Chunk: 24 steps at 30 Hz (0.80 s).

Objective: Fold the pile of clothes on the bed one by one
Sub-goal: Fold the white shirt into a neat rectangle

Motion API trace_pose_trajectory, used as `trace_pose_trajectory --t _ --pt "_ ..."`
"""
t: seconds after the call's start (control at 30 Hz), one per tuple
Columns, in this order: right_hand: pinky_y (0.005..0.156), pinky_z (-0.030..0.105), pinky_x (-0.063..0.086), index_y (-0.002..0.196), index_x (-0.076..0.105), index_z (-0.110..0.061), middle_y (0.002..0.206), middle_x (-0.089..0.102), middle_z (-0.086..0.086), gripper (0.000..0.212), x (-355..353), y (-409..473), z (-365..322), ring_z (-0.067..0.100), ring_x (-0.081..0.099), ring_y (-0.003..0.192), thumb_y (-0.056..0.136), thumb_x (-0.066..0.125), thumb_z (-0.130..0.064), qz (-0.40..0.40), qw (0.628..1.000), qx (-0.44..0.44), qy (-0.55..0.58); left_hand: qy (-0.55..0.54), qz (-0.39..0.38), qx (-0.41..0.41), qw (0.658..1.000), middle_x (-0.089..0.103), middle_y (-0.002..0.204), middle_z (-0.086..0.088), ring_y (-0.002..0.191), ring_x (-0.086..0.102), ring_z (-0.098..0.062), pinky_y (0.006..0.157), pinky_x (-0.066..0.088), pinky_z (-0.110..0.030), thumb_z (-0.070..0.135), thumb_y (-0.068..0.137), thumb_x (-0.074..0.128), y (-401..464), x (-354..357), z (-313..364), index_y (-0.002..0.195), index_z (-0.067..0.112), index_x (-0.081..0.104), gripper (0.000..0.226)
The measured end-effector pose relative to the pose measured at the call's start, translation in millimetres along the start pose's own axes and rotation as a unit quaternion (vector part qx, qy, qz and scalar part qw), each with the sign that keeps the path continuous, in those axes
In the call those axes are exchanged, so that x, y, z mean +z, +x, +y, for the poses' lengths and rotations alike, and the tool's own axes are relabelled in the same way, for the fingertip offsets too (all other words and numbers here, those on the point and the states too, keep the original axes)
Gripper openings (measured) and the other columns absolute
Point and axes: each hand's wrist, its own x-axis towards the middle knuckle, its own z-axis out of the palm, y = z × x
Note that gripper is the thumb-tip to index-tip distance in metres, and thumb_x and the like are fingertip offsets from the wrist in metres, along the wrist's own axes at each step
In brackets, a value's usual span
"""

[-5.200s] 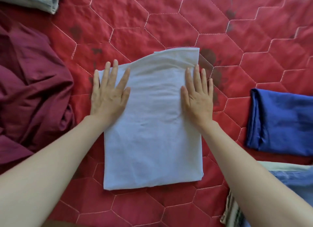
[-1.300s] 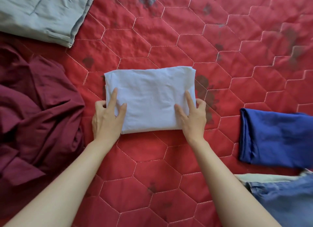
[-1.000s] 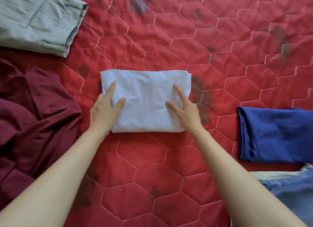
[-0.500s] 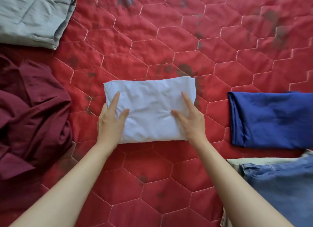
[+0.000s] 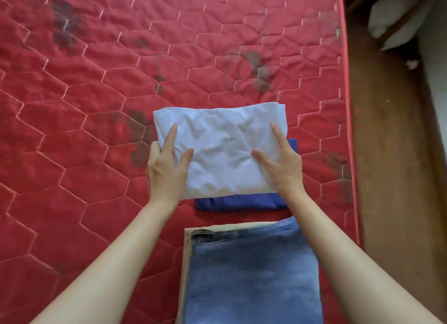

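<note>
A folded pale blue-white cloth [image 5: 220, 144] is held over the folded dark blue garment [image 5: 239, 202], covering most of it. My left hand [image 5: 167, 171] grips the cloth's near left corner, index finger and thumb on top and the other fingers underneath. My right hand [image 5: 281, 164] grips its near right side the same way. I cannot tell whether the cloth rests on the blue garment or hangs just above it.
Folded blue jeans [image 5: 251, 275] lie on a cream garment [image 5: 187, 251] near me. The red quilted mattress [image 5: 96, 130] ends at its right edge [image 5: 348, 130], with brown floor [image 5: 391, 178] beyond. A white bundle [image 5: 396, 16] sits at the top right.
Both hands lifted the folded pale cloth and carried it right, over the dark blue garment. My view turned right; the maroon and grey clothes left the frame.
</note>
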Motion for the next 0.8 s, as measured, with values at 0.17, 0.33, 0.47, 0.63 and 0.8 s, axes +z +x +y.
trace_pose_trajectory --t 0.17,0.33,0.47,0.63,0.8 --pt "0.083 0.016 0.039 0.144 0.040 -0.036 0.121 0.066 -0.006 0.072 -37.4 5.1 60.4 0.015 0.061 0.103 0.081 0.075 -0.040 0.009 1.000 0.000 -0.007 0.018 -0.012 0.012 1.000 0.040 0.093 -0.005 0.079 0.043 -0.018 0.074 0.029 -0.021 0.030 0.090 0.064 -24.7 59.8 19.9 0.145 0.025 0.041 0.060" --pt "0.095 0.024 0.042 0.145 0.039 -0.035 0.131 0.061 -0.005 0.072 -23.5 1.5 115.0 0.015 0.058 0.115 0.082 0.074 -0.036 -0.035 0.999 0.036 0.009 0.053 -0.040 -0.024 0.997 0.044 0.103 -0.004 0.086 0.045 -0.015 0.079 0.035 -0.028 0.037 0.090 0.063 -40.7 95.7 -8.7 0.146 0.026 0.039 0.062" --pt "0.093 0.027 0.039 0.145 0.039 -0.034 0.136 0.058 -0.007 0.071 -8.5 1.1 138.6 0.019 0.057 0.118 0.082 0.072 -0.040 -0.049 0.998 0.041 -0.010 0.086 -0.057 -0.043 0.994 0.041 0.104 0.001 0.083 0.037 0.000 0.080 0.030 -0.023 0.040 0.090 0.061 -50.2 104.8 -33.2 0.146 0.025 0.039 0.062" --pt "0.089 0.027 0.040 0.145 0.040 -0.033 0.133 0.060 -0.005 0.071 -5.3 1.8 140.3 0.020 0.059 0.114 0.082 0.073 -0.042 -0.019 0.999 0.038 0.005 0.087 -0.038 0.000 0.996 0.042 0.101 -0.003 0.080 0.035 0.003 0.075 0.027 -0.012 0.034 0.090 0.062 -47.9 107.5 -30.4 0.143 0.015 0.043 0.059" --pt "0.088 0.020 0.037 0.146 0.037 -0.034 0.140 0.053 -0.007 0.071 -5.0 2.3 139.2 0.015 0.054 0.119 0.084 0.071 -0.041 -0.023 0.999 0.042 0.015 0.090 -0.038 0.020 0.995 0.042 0.103 -0.005 0.083 0.039 -0.001 0.077 0.029 -0.012 0.033 0.092 0.061 -42.7 106.5 -29.3 0.143 0.014 0.044 0.057"
